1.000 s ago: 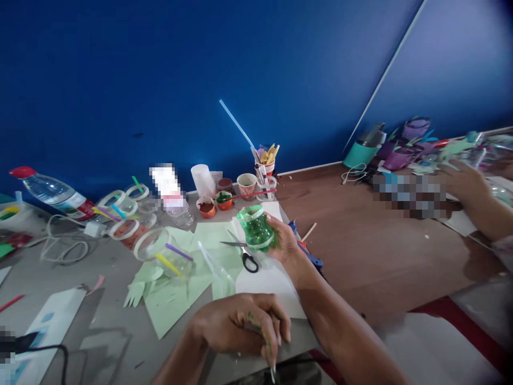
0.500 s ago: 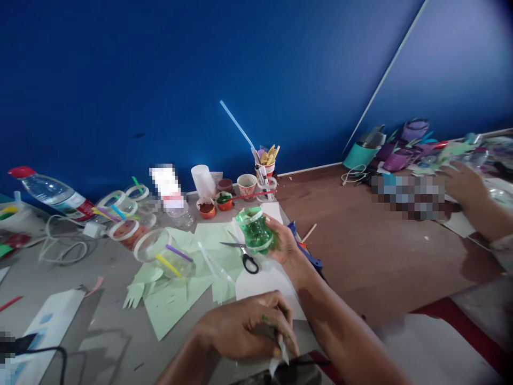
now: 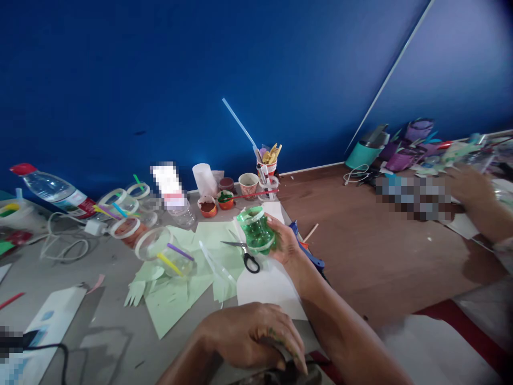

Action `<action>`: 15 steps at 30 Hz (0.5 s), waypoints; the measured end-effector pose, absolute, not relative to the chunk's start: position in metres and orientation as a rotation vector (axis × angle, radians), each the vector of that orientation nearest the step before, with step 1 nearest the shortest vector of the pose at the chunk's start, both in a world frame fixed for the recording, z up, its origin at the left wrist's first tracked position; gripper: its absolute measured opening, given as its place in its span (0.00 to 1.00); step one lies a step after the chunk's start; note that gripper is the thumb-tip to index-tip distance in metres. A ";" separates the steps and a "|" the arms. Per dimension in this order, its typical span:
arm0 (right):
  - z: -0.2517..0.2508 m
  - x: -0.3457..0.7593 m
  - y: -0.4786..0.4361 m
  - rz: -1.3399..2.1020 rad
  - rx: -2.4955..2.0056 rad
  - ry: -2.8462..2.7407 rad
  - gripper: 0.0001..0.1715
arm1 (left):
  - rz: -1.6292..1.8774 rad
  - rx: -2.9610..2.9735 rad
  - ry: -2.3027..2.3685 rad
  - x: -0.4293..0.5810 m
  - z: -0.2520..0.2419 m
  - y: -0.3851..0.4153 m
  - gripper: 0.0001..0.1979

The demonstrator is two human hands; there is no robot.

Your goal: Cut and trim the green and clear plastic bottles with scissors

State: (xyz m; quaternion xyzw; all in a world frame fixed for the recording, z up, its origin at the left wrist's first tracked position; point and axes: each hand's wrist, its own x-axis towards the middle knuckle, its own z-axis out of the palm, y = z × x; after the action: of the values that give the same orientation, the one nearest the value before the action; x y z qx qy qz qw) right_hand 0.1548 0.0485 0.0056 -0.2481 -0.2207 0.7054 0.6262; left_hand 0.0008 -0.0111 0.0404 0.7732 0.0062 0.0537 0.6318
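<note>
My right hand [image 3: 285,238] is closed round the side of a cut green plastic bottle piece [image 3: 256,230] with white bands at its rim and base. Scissors [image 3: 251,262] with black handles lie just left of it, over the paper. Low in the view, my left hand [image 3: 256,337] is over dark fabric, its paint-smudged fingers hanging loosely and nothing visible in them. White paper [image 3: 268,291] lies between the two hands. Pale green paper [image 3: 168,302] spreads to the left, with a clear cup-like piece [image 3: 154,248] holding purple and yellow straws on it.
Behind stand small paint pots [image 3: 225,200], a paper cup [image 3: 248,185] and a cup of wooden cutlery [image 3: 267,163]. A red-capped bottle [image 3: 60,192] leans at left beside a white cable [image 3: 66,246]. At right, another person's hand [image 3: 471,184] is over craft materials.
The white scrap in my left hand's fingers is out of sight now, and those fingers have lowered and loosened. My right hand still holds the green bottle piece.
</note>
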 end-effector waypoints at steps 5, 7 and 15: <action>0.007 0.154 0.049 1.598 -0.564 -0.508 0.18 | 0.093 1.608 0.121 -0.004 0.039 -0.012 0.18; 0.007 0.154 0.048 1.597 -0.570 -0.508 0.18 | 0.009 1.467 0.118 -0.007 0.034 -0.013 0.24; 0.008 0.154 0.048 1.617 -0.575 -0.481 0.18 | 0.023 1.366 0.075 -0.003 0.029 -0.016 0.30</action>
State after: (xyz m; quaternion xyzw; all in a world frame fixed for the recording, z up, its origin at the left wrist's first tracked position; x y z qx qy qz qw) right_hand 0.1537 0.0477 0.0077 -0.2511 -0.2100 0.7056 0.6285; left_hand -0.0033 -0.0159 0.0285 0.6309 0.0348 0.0105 0.7750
